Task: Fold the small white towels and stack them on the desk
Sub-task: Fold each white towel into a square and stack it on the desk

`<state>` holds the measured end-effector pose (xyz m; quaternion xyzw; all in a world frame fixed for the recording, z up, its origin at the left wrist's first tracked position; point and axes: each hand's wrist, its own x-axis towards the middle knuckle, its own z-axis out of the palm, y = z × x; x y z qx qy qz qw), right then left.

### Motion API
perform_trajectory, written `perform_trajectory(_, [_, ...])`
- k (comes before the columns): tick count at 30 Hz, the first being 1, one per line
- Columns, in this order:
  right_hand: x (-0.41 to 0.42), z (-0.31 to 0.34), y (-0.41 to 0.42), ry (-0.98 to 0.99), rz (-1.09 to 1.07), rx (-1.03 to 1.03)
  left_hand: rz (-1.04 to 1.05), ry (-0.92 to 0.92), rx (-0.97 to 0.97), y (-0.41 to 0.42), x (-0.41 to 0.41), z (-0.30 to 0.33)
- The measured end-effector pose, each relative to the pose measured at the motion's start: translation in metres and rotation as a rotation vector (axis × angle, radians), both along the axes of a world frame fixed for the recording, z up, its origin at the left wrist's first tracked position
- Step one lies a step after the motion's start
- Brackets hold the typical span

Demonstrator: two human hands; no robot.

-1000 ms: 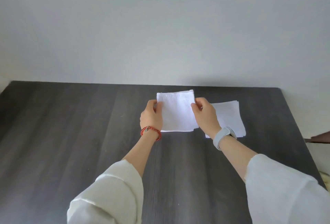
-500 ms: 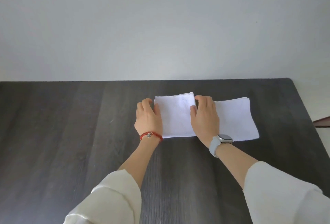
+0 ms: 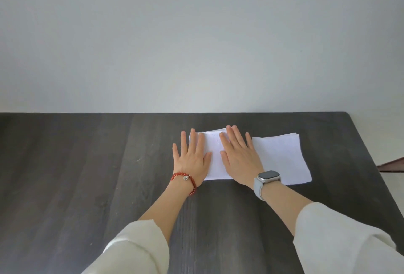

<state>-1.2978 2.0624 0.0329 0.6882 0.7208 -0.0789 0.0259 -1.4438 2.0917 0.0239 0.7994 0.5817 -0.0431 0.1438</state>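
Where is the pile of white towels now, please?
In the head view the pile of white towels lies on the dark desk, right of centre near its right edge, just right of the right hand and the folded towel.

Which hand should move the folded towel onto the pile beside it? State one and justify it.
Right, probably. The right hand lies flat on the folded towel on the side next to the pile; the left hand rests on the towel's far edge, partly on the desk.

Loose cream sleeves (image 3: 341,236), red bead bracelet (image 3: 184,179) with charm, grey-strapped smartwatch (image 3: 267,178)
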Motion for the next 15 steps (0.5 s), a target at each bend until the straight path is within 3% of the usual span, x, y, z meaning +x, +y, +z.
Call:
perform_trajectory(3, [0.004,0.031,-0.012,0.226,-0.097,0.158,0.133,-0.181,0.070,-0.008,-0.001,0.030])
perform_trajectory(7, [0.024,0.072,-0.049,0.558,-0.258,0.296,0.284,-0.643,0.217,-0.047,0.011,0.076])
perform_trajectory(15, [0.139,0.144,-0.236,0.533,-0.436,0.509,0.071,-0.961,0.164,-0.188,0.141,0.156])
